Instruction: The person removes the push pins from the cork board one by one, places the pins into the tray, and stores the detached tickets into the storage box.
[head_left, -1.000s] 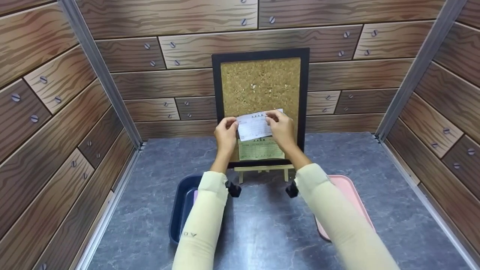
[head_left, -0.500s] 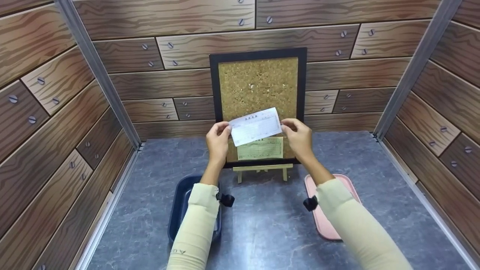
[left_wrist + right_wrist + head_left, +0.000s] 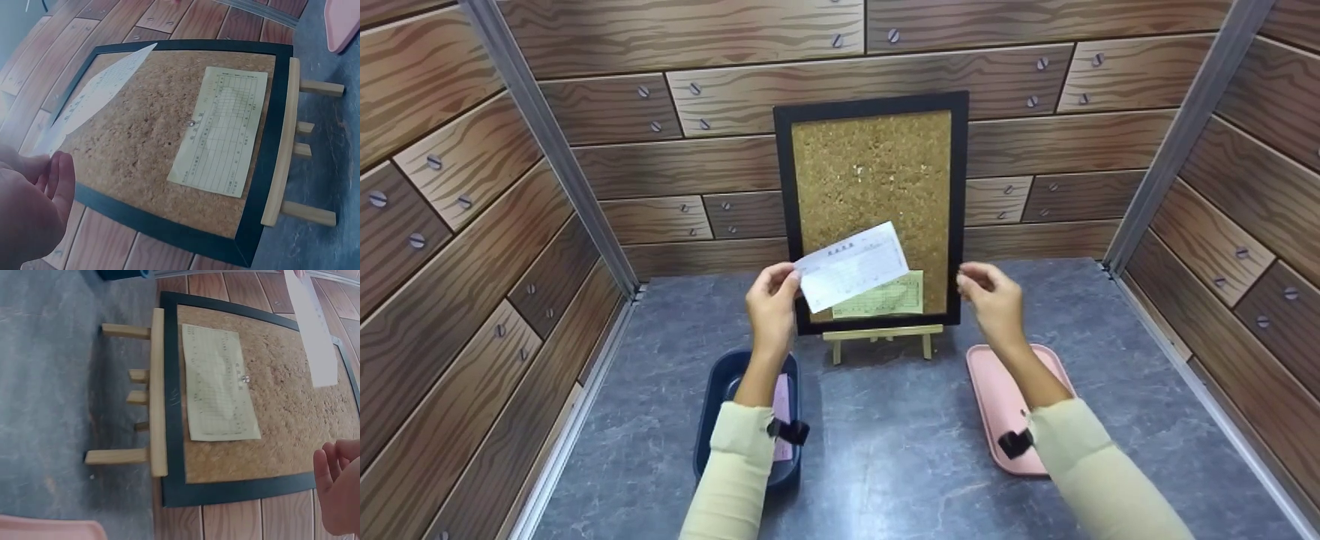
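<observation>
My left hand (image 3: pixel 771 307) pinches the left end of a white printed paper slip (image 3: pixel 851 268), which is tilted in front of the framed cork board (image 3: pixel 870 161). In the left wrist view the slip (image 3: pixel 101 90) stands off the cork. Low on the board hangs a pale green printed slip (image 3: pixel 896 296), partly covered by the white one in the head view; a pushpin (image 3: pixel 245 379) sits at its upper edge. My right hand (image 3: pixel 994 304) is apart from the white slip, right of the frame, thumb and fingertips close together. Whether something tiny is between them is hidden.
A small wooden easel (image 3: pixel 883 332) supports the board on the grey tabletop (image 3: pixel 877 435). To the left, a dark blue tray (image 3: pixel 720 390) contains a pink-purple slip (image 3: pixel 782 412). At right lies a pink tray (image 3: pixel 997 375), partly under my right forearm, with a small dark speck inside.
Both hands drew back from the board and moved apart. My right hand left the white slip and shifted right; my left hand brought the slip left and down, tilting it more.
</observation>
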Demonstrator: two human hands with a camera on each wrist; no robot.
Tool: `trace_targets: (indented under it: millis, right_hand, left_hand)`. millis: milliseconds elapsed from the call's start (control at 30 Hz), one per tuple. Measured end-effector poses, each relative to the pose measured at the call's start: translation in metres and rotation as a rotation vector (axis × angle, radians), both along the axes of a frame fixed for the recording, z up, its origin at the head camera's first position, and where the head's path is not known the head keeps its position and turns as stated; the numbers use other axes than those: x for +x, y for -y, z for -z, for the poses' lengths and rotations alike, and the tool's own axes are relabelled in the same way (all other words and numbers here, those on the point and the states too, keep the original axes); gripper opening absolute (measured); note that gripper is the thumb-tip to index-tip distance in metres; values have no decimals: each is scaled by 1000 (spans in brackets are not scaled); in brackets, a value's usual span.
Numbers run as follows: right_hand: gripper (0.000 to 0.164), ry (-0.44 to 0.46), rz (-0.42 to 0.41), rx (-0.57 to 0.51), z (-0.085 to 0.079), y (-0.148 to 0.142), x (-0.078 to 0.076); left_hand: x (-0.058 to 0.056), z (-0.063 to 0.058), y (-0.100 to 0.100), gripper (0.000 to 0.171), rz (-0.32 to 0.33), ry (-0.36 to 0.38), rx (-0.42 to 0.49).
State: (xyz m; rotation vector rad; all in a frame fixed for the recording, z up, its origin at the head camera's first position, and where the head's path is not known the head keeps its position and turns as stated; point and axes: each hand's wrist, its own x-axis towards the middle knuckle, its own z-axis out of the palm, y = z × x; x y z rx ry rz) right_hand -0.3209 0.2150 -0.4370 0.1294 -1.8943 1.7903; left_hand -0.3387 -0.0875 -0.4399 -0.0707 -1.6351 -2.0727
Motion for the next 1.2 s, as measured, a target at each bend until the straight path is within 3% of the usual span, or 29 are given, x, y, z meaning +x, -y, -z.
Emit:
trace_targets:
  millis: [167,300,633,900,1200]
  right_hand:
    - [20,47,34,-8,30,-21,0]
    - [22,84,55,-10,44,-34,7]
    - [20,121,117,29,65,-59,30]
    - [19,161,149,42,84,-73,43]
    - [23,293,182,48,105,-86,55]
  left_hand:
    - [17,6,14,14,-17,41,29]
    - [30,14,29,16,-42,67,44]
    - [59,40,62,19,-112,71,74]
    - [82,60,82,22,-163,125,70]
    - [105,87,100,26,-214,203,45]
